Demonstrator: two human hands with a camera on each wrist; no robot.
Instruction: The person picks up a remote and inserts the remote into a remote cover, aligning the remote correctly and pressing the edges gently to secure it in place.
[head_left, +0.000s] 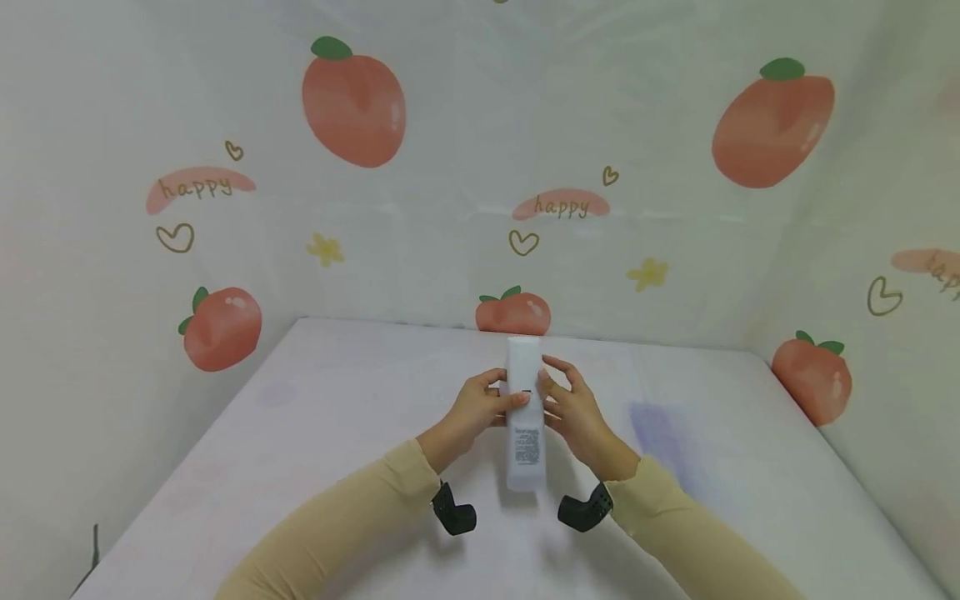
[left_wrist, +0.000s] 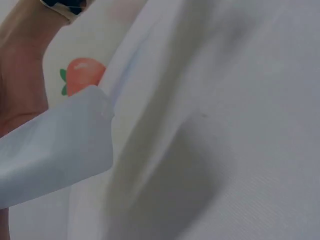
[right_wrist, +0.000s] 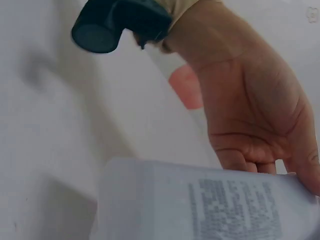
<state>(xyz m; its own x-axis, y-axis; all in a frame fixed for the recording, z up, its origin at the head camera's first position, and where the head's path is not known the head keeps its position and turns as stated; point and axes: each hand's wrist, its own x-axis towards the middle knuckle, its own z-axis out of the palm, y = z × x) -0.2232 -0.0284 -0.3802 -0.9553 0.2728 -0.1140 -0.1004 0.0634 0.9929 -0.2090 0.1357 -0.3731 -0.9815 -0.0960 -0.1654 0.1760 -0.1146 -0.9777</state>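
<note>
A tall white container (head_left: 525, 458) with rounded edges and a block of fine print stands out in front of me, over the table. My left hand (head_left: 477, 407) grips its left side, the thumb across the front face and the other fingers partly hidden behind. On the right side, my right hand (head_left: 576, 412) holds the edge with thumb and fingertips. In the left wrist view, one smooth end of the white container (left_wrist: 60, 145) shows beside a wrist. The right wrist view shows the printed face of the white container (right_wrist: 225, 205) with a thumb resting on it.
A white cloth covers the table (head_left: 360, 367), with a purple smudge (head_left: 660, 442) on the right. Behind it hangs a white backdrop (head_left: 450, 125) printed with peaches and lettering. A dark wrist camera (head_left: 454, 510) sits below the left wrist, another dark camera (head_left: 585, 508) below the right.
</note>
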